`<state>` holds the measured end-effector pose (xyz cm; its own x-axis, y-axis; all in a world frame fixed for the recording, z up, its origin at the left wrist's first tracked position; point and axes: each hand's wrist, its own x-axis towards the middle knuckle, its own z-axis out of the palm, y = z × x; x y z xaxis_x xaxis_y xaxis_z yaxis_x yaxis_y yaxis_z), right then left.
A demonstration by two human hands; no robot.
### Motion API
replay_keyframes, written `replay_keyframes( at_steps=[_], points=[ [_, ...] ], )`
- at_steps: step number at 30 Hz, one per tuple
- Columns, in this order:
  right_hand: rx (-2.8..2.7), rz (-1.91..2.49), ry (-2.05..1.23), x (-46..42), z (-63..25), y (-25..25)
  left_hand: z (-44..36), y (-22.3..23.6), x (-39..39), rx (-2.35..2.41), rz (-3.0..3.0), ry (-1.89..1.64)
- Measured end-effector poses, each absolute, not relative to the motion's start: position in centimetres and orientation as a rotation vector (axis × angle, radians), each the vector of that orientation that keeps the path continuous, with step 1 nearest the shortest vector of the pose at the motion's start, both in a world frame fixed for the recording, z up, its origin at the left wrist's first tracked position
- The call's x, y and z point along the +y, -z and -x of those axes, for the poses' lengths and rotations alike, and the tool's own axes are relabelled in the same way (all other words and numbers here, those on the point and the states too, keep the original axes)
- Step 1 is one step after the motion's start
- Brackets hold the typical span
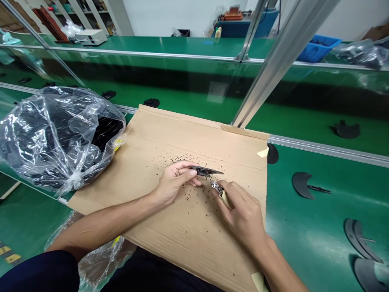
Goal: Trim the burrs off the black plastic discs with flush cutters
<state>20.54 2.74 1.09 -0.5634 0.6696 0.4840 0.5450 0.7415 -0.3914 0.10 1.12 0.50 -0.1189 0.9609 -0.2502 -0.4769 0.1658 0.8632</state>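
Over a sheet of brown cardboard (158, 134), my left hand (174, 182) pinches a thin black plastic part (206, 170) between thumb and fingers, its pointed end facing right. My right hand (243, 207) is wrapped around a pair of cutting pliers (216, 187) with pale handles. The metal jaws sit just below and beside the part; whether they touch it I cannot tell. Small black scraps (182, 157) lie scattered on the cardboard around and under both hands.
A large clear plastic bag (57, 138) full of black parts stands at the left. Crescent-shaped black parts (302, 184) lie on the green surface (291, 235) at the right. An aluminium post (273, 61) rises behind the cardboard. A blue bin (319, 48) sits on the far shelf.
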Motion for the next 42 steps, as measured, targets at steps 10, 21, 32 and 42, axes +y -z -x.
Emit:
replay_keyframes(
  at_steps=[10,21,32,42],
  points=[
    [-2.473,1.128,0.043,3.0,-20.3,-0.7,-0.1,-0.6,0.5,0.795,-0.69,-1.264],
    [-2.41,0.995,0.0,3.2,-20.7,0.8,1.3,-0.8,2.9,1.015,-0.779,-1.507],
    [-2.446,1.127,-0.17,2.5,-20.5,0.5,5.1,-3.4,15.9,1.578,-1.025,-1.262],
    [-2.505,1.199,-0.321,2.1,-20.7,-0.6,4.6,-4.3,23.0,2.11,-1.489,-0.809]
  ],
)
